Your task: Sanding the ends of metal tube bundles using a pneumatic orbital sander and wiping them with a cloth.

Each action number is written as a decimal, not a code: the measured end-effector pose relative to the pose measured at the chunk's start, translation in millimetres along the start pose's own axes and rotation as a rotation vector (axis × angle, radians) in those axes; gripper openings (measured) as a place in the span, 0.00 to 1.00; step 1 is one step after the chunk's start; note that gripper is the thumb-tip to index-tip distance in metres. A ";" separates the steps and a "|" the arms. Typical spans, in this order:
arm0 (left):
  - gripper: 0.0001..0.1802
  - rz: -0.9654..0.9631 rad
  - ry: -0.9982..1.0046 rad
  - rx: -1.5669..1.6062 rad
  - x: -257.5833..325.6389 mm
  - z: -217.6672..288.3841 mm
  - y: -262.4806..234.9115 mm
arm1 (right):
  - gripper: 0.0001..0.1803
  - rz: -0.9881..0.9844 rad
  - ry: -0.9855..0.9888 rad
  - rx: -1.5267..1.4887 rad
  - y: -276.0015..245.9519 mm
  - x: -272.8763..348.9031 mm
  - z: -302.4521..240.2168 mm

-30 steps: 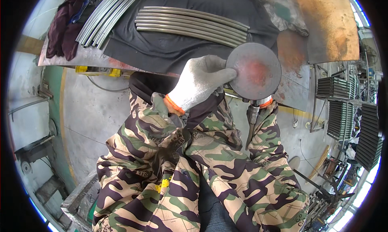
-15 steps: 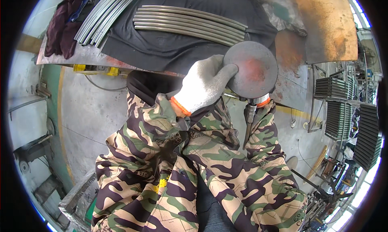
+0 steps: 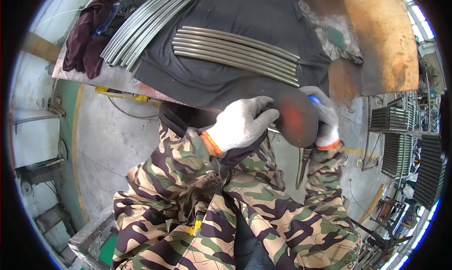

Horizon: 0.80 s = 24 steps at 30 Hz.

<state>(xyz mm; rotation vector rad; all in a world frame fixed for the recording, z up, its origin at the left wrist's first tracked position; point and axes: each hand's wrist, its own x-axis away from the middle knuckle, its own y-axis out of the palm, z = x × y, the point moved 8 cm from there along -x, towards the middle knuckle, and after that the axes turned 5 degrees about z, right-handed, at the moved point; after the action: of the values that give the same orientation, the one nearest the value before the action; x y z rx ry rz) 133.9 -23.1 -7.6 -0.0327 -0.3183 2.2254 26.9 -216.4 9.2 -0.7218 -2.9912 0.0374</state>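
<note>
A round disc sander (image 3: pixel 295 119) with a dark grey face and a reddish patch at its middle is in my right hand (image 3: pixel 324 117). The gloved fingers wrap round its body behind the disc, partly hidden, with a bit of blue showing near them. A hose (image 3: pixel 302 169) hangs down from the tool. My left hand (image 3: pixel 245 122), in a white and grey knit glove, is at the disc's left edge, thumb and fingers apart. Whether its fingertips touch the rim I cannot tell. Beyond the hands, several curved metal tubes (image 3: pixel 235 53) lie side by side on a black cloth (image 3: pixel 207 89).
More shiny tubes (image 3: pixel 146 27) lie at the table's left, next to a maroon cloth (image 3: pixel 89 39). A rusty brown board (image 3: pixel 386 39) and crumpled plastic sheet (image 3: pixel 336 32) are at the far right. Racks of dark bars (image 3: pixel 395 154) stand on the right. A yellow-black part (image 3: pixel 122 93) sits under the table edge.
My left thumb has come off the disc's face and the hand is now at its edge. The sander has moved down and turned, bringing more of my right hand into sight.
</note>
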 end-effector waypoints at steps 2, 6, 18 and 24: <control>0.22 0.160 0.234 -0.263 -12.0 13.6 -29.0 | 0.25 0.118 -0.042 0.181 -36.5 -5.1 -26.8; 0.28 0.388 0.545 -0.724 -62.9 25.1 -91.2 | 0.15 0.207 0.015 0.422 -44.8 -39.5 -96.0; 0.28 0.437 0.497 -1.063 -138.8 -10.5 -83.1 | 0.17 -0.073 -0.421 1.495 52.8 -132.1 -55.8; 0.32 0.385 0.372 -1.062 -146.1 -20.3 -85.9 | 0.14 -0.128 -0.457 1.420 55.7 -127.3 -47.7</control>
<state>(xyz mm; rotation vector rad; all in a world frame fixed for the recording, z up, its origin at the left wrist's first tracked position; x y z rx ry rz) 294.0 -80.9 -19.3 -1.1294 -1.3180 2.0874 168.5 -224.6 47.4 -0.2944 -2.3142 2.1816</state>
